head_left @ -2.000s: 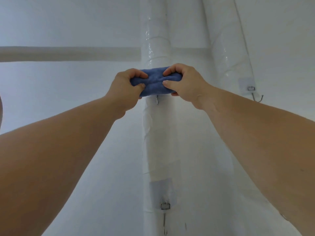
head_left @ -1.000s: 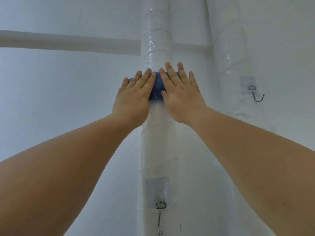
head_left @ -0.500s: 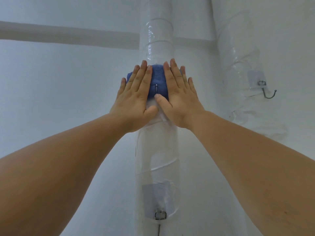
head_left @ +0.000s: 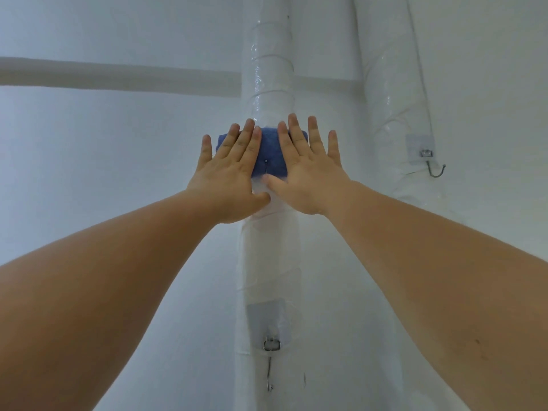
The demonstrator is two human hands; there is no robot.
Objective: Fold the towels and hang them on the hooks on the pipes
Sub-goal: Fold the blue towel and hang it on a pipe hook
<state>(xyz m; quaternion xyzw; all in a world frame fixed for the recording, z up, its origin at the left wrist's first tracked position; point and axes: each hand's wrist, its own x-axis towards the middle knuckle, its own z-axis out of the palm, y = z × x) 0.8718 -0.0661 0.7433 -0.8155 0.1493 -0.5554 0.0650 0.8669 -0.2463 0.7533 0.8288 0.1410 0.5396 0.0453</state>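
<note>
White wall behind, two vertical white-wrapped pipes in front of it: centre pipe and right pipe, plus a horizontal white pipe running left. Blue towel is folded into a small thick pad, fuzzy nap, pressed flat against the centre pipe, roughly pipe-width with its corners sticking out either side. Thin metal hook tip pokes out through the towel's front face near its lower edge. Left hand and right hand lie flat on the towel, palms down, fingers splayed and extended, gripping nothing; thumbs nearly meet just below the towel. Lower hook on a grey adhesive patch on the same pipe, bare. Another bare hook on the right pipe.
</note>
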